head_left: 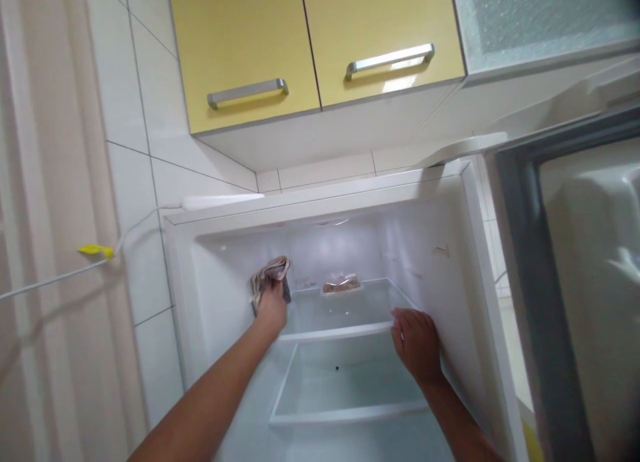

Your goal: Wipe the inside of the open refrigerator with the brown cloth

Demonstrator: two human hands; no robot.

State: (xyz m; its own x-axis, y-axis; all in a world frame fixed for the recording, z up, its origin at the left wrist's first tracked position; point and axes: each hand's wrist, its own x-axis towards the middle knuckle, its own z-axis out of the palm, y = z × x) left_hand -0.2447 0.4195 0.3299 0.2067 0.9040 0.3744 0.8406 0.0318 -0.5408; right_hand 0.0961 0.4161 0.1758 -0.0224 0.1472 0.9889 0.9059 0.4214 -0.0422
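I am reaching with both arms into an open white fridge (320, 202). My left hand (273, 307) is closed around a grey-beige cloth (271, 270) and presses it against the left inner wall, just above the upper glass shelf (345, 309). My right hand (416, 342) rests on the front right corner of that shelf, fingers curled over its white edge. A small pack of food (341, 285) lies at the back of the shelf. A lower glass shelf (345, 395) sits below.
The fridge door (575, 282) stands open at the right. Yellow cupboards (315, 42) with metal handles hang above the fridge. White tiled wall (135, 202), a white cable with a yellow tag (96, 250) and a beige curtain (45, 249) are to the left.
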